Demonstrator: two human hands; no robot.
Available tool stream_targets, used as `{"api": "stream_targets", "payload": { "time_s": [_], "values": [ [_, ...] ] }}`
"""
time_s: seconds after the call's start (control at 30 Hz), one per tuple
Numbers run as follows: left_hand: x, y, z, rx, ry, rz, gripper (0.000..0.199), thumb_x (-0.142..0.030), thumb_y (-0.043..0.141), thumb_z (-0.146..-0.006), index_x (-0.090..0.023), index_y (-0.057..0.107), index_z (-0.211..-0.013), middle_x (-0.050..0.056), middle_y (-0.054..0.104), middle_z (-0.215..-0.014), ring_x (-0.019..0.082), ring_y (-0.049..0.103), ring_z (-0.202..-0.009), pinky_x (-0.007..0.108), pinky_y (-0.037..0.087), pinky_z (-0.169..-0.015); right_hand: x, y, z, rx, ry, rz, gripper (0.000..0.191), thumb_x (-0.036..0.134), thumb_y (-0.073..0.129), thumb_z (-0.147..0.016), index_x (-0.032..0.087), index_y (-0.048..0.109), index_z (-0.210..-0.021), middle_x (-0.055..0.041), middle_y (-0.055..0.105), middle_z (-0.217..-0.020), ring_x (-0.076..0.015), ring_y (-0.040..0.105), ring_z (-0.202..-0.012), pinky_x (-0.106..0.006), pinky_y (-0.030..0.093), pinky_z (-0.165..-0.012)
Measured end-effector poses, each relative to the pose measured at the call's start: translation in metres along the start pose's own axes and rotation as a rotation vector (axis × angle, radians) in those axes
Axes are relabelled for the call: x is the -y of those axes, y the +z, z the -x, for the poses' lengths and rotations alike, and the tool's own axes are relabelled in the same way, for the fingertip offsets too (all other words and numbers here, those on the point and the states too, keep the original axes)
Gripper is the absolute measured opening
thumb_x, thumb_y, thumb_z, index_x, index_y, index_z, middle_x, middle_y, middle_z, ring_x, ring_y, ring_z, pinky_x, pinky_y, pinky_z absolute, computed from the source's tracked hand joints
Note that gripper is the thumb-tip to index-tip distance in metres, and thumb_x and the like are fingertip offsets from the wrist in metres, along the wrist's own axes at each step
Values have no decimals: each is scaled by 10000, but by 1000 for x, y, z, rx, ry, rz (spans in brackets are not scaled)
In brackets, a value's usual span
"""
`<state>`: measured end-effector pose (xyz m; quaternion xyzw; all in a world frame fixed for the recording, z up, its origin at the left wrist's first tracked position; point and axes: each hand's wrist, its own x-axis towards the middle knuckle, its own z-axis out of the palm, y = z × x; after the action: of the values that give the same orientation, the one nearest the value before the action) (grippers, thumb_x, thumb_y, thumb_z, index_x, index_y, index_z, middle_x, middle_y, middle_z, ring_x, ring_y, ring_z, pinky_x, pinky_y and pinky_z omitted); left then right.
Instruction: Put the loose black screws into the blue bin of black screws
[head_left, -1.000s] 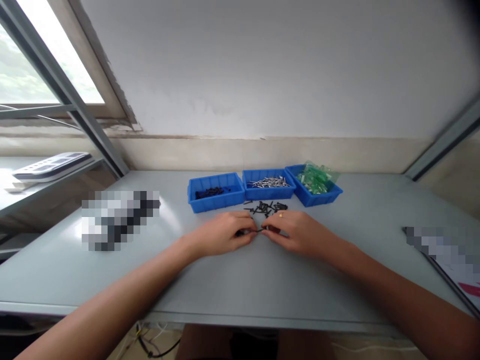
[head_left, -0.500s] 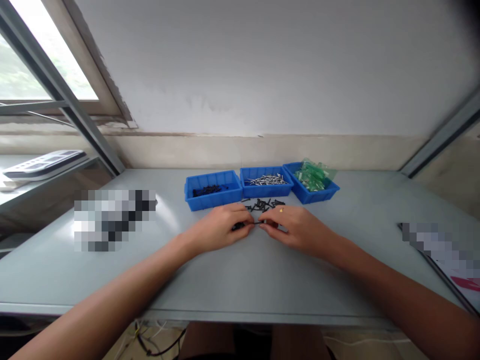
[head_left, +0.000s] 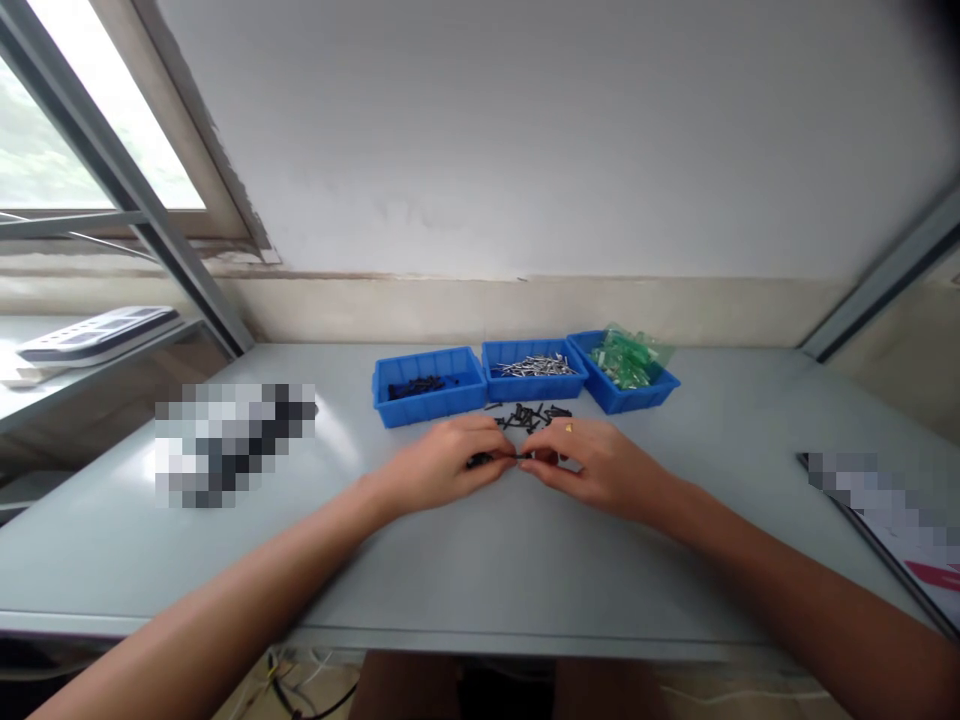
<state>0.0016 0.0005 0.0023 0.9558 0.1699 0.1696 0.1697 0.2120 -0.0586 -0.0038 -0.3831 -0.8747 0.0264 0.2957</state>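
Centre of frame: slim black metal screw (head_left: 521,457), long axis left-to-right, nearly level; can't tell its head end. Left hand (head_left: 457,458) and right hand (head_left: 592,458) both pinch it.

The head camera looks from above the near side of the table (head_left: 480,580), facing forward and down across it toward the wall (head_left: 525,150) behind, the left hand (head_left: 448,464) and right hand (head_left: 601,464) within arm's length.

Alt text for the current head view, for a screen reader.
A person's left hand and right hand hold a small dark piece between them at a gray table. Just beyond lie loose dark fasteners, backed by three blue bins holding, left to right, small black parts, slim silver parts and green plastic.
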Motion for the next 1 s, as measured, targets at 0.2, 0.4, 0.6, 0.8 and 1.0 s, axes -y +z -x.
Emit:
{"api": "stream_targets", "payload": {
  "time_s": [0.2, 0.4, 0.6, 0.8, 1.0],
  "values": [
    [1, -2, 0, -81, -26, -35, 227, -275, 430, -923, -170, 631, -934, 52, 602, -867, 146, 563, -826, 271, 463, -739, -6, 0, 1, -11, 37, -25, 162, 304, 489, -895, 193, 603, -927, -7, 638, -722, -133, 592, -692, -238, 432, -637],
    [1, -2, 1, -102, -43, -75, 225, -266, 420, -928, -182, 628, -950, 45, 600, -880, 145, 562, -830, 270, 463, -741, -9, 2, -1, 125, 83, 29, 158, 275, 468, -904, 190, 601, -909, -20, 651, -781, -148, 590, -724, -258, 417, -658],
    [0, -1, 1, -59, -18, -65, 195, -244, 439, -921, -165, 617, -932, 45, 597, -867, 143, 564, -819, 262, 461, -741, -7, 2, -3, 281, 70, 28, 189, 264, 453, -907, 184, 564, -777, -13, 619, -736, -139, 571, -675, -251, 382, -618],
    [-2, -4, 0, -68, -35, -54, 186, -246, 441, -916, -166, 609, -910, 42, 597, -849, 145, 561, -803, 256, 453, -720, -11, 2, -2, 244, 54, 47, 188, 255, 440, -913, 181, 603, -855, -31, 640, -777, -152, 591, -712, -259, 407, -650],
    [-2, -3, -1, 40, -26, -12, 156, -217, 464, -894, -158, 608, -886, 30, 603, -831, 130, 558, -766, 231, 437, -678, -10, 0, 1, 80, 23, 46, 226, 259, 441, -917, 182, 611, -1044, -50, 682, -882, -166, 619, -799, -275, 440, -717]
  ]
}}
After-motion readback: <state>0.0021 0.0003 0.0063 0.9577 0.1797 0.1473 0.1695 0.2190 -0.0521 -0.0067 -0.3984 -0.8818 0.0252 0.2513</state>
